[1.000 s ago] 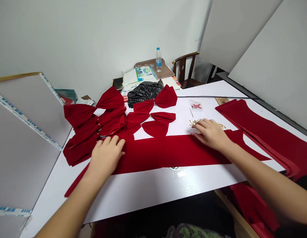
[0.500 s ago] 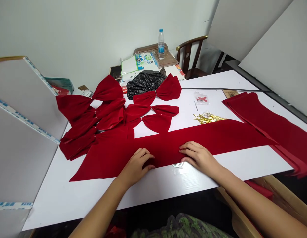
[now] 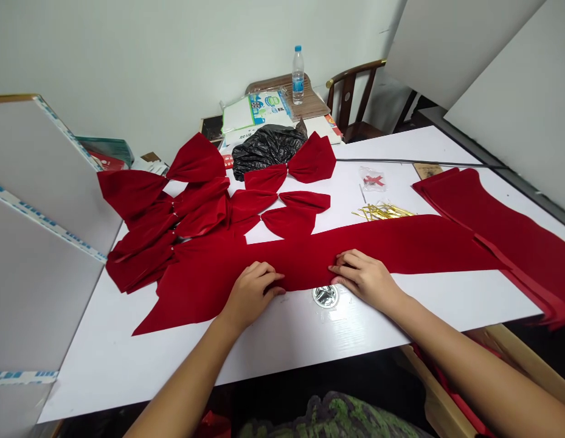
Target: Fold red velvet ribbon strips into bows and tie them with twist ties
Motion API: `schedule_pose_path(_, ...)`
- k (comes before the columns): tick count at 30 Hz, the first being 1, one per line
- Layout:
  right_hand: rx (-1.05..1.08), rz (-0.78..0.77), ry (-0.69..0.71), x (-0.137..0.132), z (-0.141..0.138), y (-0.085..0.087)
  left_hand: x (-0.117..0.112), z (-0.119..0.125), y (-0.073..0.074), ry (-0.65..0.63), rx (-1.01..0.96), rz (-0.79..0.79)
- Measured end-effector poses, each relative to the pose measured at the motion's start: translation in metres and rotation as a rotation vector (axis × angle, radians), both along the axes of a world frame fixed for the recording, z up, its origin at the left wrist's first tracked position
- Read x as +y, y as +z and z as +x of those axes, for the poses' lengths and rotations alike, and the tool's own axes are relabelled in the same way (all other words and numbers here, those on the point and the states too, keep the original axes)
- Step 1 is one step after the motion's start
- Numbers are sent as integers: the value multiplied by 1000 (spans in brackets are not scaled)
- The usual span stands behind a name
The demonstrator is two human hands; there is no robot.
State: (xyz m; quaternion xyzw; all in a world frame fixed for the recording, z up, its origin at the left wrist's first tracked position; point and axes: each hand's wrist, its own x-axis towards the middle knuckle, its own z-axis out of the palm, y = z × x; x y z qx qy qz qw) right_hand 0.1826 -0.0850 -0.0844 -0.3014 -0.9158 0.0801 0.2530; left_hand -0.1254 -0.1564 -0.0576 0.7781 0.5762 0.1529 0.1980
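A long red velvet fabric strip (image 3: 305,258) lies across the white table in front of me, its left end cut to a point. My left hand (image 3: 255,291) pinches the near edge left of the middle, fingers curled on top and thumb below. Right of the middle, my right hand (image 3: 362,280) grips the same edge with bent fingers. Between the hands the strip sags slightly away from me. A round silvery disc (image 3: 325,296) shows on the table just below the edge. Several red velvet bows (image 3: 289,222) lie beyond the strip, gathered at their centres.
Gold twist ties (image 3: 385,211) and a small clear packet (image 3: 373,180) lie behind the strip. More red fabric pieces (image 3: 514,225) are stacked at the right. A black plastic bag (image 3: 268,149) and a water bottle (image 3: 298,76) stand farther back. White panels (image 3: 45,274) border the left side.
The strip's near edge between my hands has moved away from me, uncovering the silvery disc. Both hands have shifted slightly forward with the fabric.
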Motion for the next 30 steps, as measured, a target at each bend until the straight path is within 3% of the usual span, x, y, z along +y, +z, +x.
schedule_pose_path(8,-21,-18,31,0,4,2,-5,1,-1,-5,7,78)
schedule_pose_path(16,4,83,-13,0,-1,-2,-8,2,-12,-17,50,264)
schedule_pose_path(23,-3,62,-20,-1,1,-4,-10,2,-9,36,1,123)
schedule_pose_path(30,-19,1,-24,-1,3,-1,-9,-2,-10,1,17,147)
